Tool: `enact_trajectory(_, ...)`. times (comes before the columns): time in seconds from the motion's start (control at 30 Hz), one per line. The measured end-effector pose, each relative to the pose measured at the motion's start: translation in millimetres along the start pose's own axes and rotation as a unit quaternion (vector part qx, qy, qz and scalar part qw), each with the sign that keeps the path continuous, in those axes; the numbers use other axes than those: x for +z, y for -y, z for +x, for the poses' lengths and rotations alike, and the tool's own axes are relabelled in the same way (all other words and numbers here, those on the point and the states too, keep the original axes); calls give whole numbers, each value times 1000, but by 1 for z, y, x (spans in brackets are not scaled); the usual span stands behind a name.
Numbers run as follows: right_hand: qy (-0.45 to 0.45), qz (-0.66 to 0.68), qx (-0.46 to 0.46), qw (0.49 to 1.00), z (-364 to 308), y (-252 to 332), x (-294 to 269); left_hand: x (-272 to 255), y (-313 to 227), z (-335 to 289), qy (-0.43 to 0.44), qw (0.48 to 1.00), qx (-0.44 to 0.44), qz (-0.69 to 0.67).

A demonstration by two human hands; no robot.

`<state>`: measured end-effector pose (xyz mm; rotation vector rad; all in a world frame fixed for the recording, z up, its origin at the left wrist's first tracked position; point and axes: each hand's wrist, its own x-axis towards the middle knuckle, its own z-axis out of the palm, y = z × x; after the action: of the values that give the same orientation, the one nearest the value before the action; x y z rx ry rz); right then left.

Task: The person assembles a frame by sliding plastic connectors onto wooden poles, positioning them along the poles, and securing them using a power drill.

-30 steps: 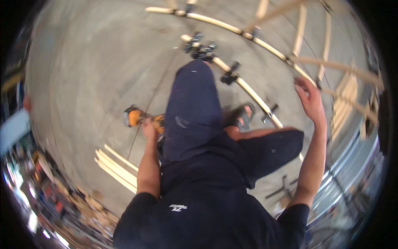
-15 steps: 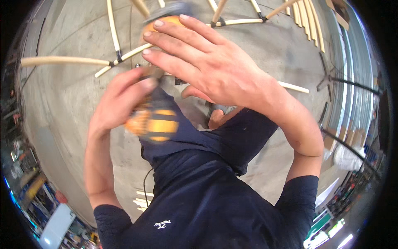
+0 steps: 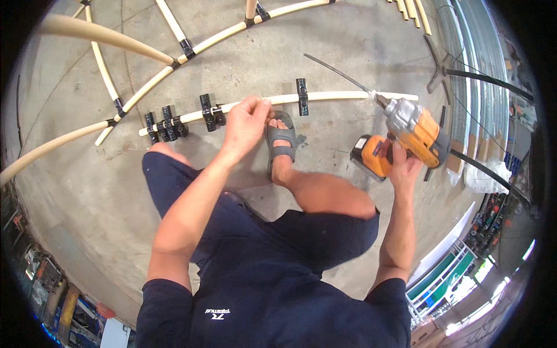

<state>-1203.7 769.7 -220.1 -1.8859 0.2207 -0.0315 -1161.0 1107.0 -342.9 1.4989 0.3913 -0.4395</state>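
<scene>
My right hand [image 3: 404, 167] grips the handle of an orange and grey cordless impact driver [image 3: 409, 124], held to the right. A long thin dark bit [image 3: 336, 72] points from its nose to the upper left, crossing above a cream pipe [image 3: 348, 95]. My left hand [image 3: 246, 124] is at the middle of this pipe, its fingers pinched together. Whether they hold the pipe or something small cannot be made out. Black pipe connectors [image 3: 206, 112] are on the pipe, several left of my left hand and one black connector [image 3: 302, 97] to its right.
Beyond, a frame of cream pipes [image 3: 148, 90] joined by black connectors curves across the concrete floor [image 3: 325, 32]. My sandalled foot [image 3: 282, 142] is just below the loose pipe. Long metal profiles [image 3: 481, 75] and a black-legged stand [image 3: 487, 84] are at right.
The impact driver, formerly blurred between both hands, is now in my right hand, farther right. My left hand has let go of it and is at the pipe. The view has shifted.
</scene>
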Motion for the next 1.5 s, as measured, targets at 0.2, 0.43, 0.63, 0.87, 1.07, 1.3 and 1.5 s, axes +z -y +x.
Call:
enact_trajectory(0.2, 71, 13, 212, 975, 5, -12, 18, 59, 95, 131, 10, 994, 29, 109)
enact_trajectory(0.43, 92, -157, 267, 946, 18, -35, 32, 88, 125, 218, 273, 944, -182, -39)
enact_trajectory(0.63, 182, -269, 230, 917, 44, -38, 45, 89, 122, 208, 210, 951, -210, -84)
enact_trajectory(0.87, 184, -275, 232, 915, 59, -37, 52, 90, 126, 208, 190, 960, -180, -103)
enact_trajectory(1.07, 217, -354, 239, 878, 87, -17, 59, 89, 127, 207, 197, 969, -143, -48)
enact_trajectory(1.3, 287, -410, 110, 859, 107, -9, 65, 87, 121, 203, 190, 969, -155, -43)
enact_trajectory(1.5, 287, -427, 146, 845, 102, -13, 55, 85, 115, 200, 193, 966, -166, -55)
